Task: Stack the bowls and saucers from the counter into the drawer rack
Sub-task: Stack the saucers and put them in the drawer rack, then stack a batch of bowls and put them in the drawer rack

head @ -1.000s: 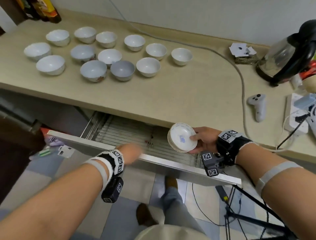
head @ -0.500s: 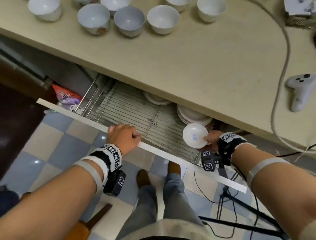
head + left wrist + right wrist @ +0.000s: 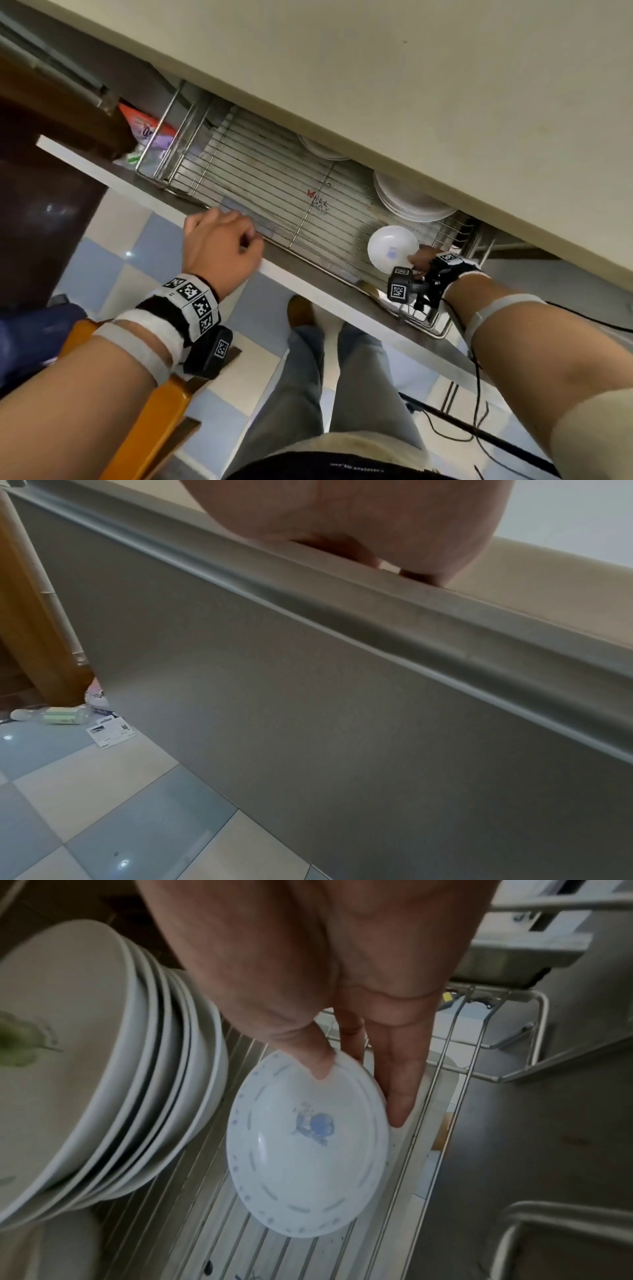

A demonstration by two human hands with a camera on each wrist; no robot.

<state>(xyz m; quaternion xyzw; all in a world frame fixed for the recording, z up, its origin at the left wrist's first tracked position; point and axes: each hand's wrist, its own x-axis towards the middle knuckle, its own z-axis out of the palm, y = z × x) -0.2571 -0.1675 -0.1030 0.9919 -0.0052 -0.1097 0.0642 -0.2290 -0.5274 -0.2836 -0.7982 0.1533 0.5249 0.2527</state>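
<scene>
Placing step in hand: right hand (image 3: 423, 261) at lower right of the head view, thumb and fingers pinched on the rim of the saucers (image 3: 392, 249), apparently a small stack, held tilted over the wire rack (image 3: 260, 192) of the open drawer. Just beside a pile of larger plates (image 3: 411, 202), which sits half under the table (image 3: 445, 85) edge. Left hand (image 3: 221, 247) at centre left, fingers curled over the top edge of the drawer front (image 3: 342, 723), steadying it. Next, probably: lower and level the saucers onto the wires clear of the plates, then loosen the pinch. Bowls out of view.
</scene>
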